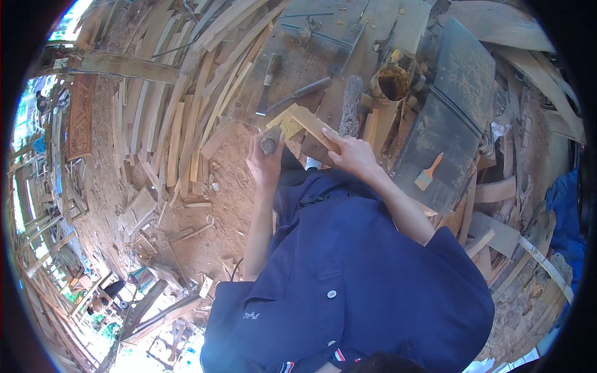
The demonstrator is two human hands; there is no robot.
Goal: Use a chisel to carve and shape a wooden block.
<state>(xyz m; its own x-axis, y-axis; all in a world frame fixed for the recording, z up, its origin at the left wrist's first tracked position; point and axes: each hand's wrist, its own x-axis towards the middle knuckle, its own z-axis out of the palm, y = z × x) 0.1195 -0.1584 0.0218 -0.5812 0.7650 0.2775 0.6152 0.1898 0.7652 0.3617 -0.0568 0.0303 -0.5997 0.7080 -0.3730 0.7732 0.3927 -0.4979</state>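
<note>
My left hand point(263, 160) is closed around a stubby grey-brown piece point(269, 144) with a rounded end; its exact kind is unclear. Just beyond its fingertips lies a yellowish wood piece point(287, 123) with dark marks or carving on its face. My right hand point(353, 153) grips the near end of a pale wooden block point(313, 126), thumb along its side. The block's far end meets the yellowish piece. Beyond them, a chisel point(268, 84) and a dark-handled tool point(305, 91) lie on the worktable.
A bundle of grey fibres point(351, 107) lies right of the block, near a stained can point(392, 82). A flat paintbrush point(429, 172) rests on a dark board point(415, 158) at the right. Long wood strips point(180, 109) crowd the left. Scraps litter the dirt floor point(214, 233).
</note>
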